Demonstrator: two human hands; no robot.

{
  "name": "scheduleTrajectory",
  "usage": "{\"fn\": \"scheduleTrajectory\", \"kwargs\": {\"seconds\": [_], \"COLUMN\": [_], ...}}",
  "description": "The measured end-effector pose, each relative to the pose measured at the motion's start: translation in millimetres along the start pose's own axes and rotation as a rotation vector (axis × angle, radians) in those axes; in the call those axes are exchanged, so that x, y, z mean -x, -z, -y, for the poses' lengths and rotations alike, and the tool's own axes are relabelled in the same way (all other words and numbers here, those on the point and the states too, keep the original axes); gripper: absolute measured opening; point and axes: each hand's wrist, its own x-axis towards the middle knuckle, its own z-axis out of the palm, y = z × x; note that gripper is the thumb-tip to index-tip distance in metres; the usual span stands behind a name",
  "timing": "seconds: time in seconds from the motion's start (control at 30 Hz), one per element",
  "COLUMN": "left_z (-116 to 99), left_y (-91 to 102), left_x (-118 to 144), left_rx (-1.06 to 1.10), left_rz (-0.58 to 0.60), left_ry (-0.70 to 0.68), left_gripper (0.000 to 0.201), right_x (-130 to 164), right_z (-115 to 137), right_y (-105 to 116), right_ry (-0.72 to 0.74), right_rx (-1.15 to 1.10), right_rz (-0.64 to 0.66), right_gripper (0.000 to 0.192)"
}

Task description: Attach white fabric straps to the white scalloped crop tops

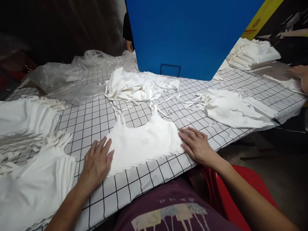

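Note:
A small white strappy top (144, 142) with a scalloped hem lies flat near the front edge of the grid-patterned table (96, 118). My left hand (97, 162) rests flat with fingers spread on the top's left edge. My right hand (196, 144) lies flat against its right edge, fingers spread. Neither hand grips anything. The top's thin straps point away from me toward a crumpled heap of white garments (134, 86).
Stacked white garments (31, 160) fill the left side. More white pieces (235, 109) lie right, a folded pile (252, 53) far right. Clear plastic bags (79, 73) sit at the back left, a blue panel (190, 35) behind. Another person's hand (300, 75) shows at right. A red chair (243, 189) is below me.

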Motion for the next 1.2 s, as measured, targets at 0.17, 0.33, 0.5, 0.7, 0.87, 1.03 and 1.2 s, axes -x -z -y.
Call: {"fn": "scheduleTrajectory", "kwargs": {"seconds": [0.17,0.33,0.5,0.7,0.87,1.03,1.2], "left_z": [5,3,-20,-17,12,9,7], "left_y": [-2.0,3.2,12.3,0.5,-4.2,3.1,5.0], "left_x": [-2,0,-5,-2,6,1,-3], "left_rx": [0.031,0.034,0.024,0.024,0.116,0.182,0.109], "left_rz": [0.034,0.060,-0.087,0.013,-0.042,-0.112,0.014], "left_ry": [0.044,0.064,-0.095,-0.223,-0.061,0.085,0.129], "left_gripper": [0.058,0.061,0.059,0.056,0.060,0.062,0.056], "right_x": [3,10,-10,-31,-20,-46,-79], "right_z": [4,6,27,49,27,17,0], "right_y": [3,0,11,-4,-9,-14,-23], "right_ry": [-0.025,0.020,0.005,0.034,-0.140,-0.155,-0.160], "right_rx": [-0.013,0.003,-0.034,-0.095,-0.010,-0.052,-0.205], "right_rz": [-0.075,0.031,-0.037,0.176,0.100,-0.100,-0.106], "right_gripper": [0.050,0.051,0.054,0.065,0.064,0.053,0.038]}}
